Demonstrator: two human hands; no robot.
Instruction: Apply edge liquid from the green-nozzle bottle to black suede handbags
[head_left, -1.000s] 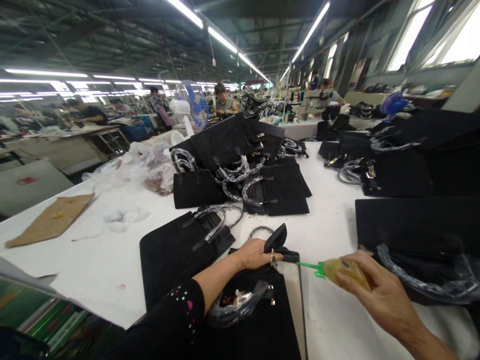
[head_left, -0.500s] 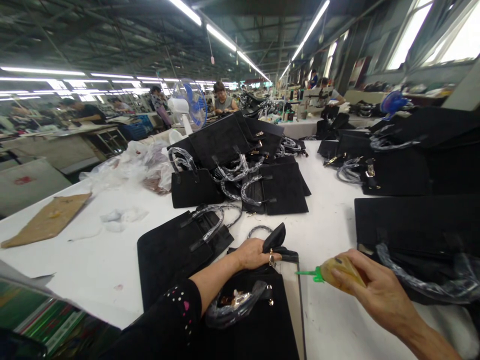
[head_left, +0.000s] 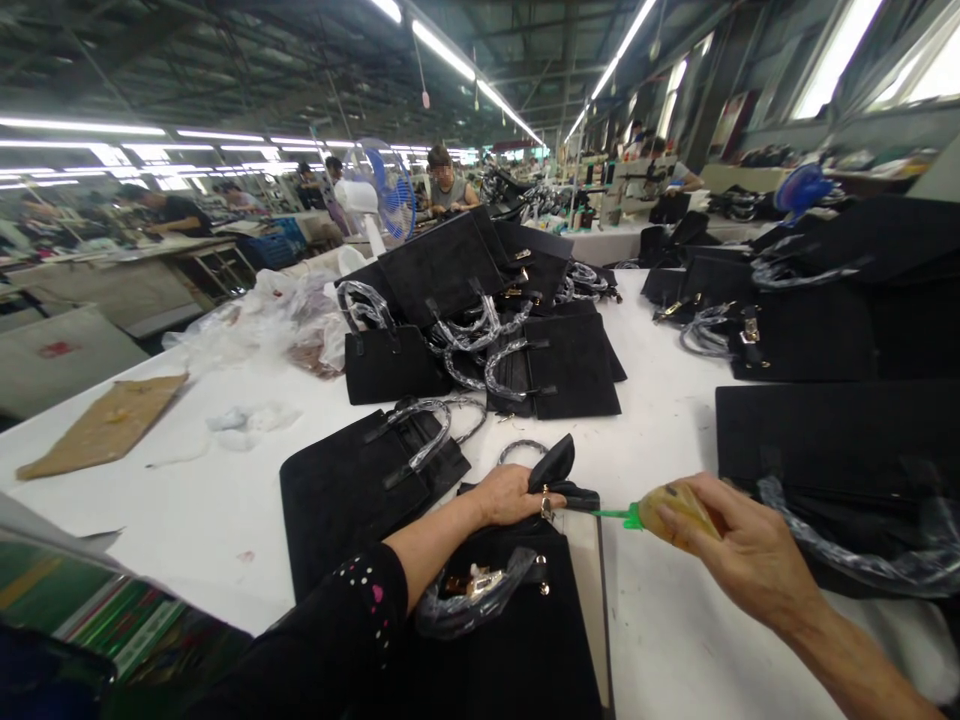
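Observation:
My left hand (head_left: 514, 494) is closed on a black strap tab (head_left: 556, 470) at the top of a black handbag (head_left: 517, 640) lying in front of me on the white table (head_left: 660, 640). My right hand (head_left: 739, 555) grips a small yellowish squeeze bottle (head_left: 675, 510). Its green nozzle (head_left: 616, 514) points left and touches the strap tab beside my left fingers. A plastic-wrapped handle (head_left: 472, 600) lies across the bag below my left wrist.
Several black handbags (head_left: 570, 365) with wrapped handles are piled across the table's middle and right (head_left: 832, 440). Another flat bag (head_left: 352, 490) lies left of mine. A brown cardboard piece (head_left: 105, 425) and crumpled plastic (head_left: 277, 320) lie at left. Other workers sit at far tables; a blue fan (head_left: 390, 195) stands behind.
The bottle's green nozzle drew back from the strap tab half a second ago and is back against it now. My left hand has kept its hold. The view shifted slightly upward.

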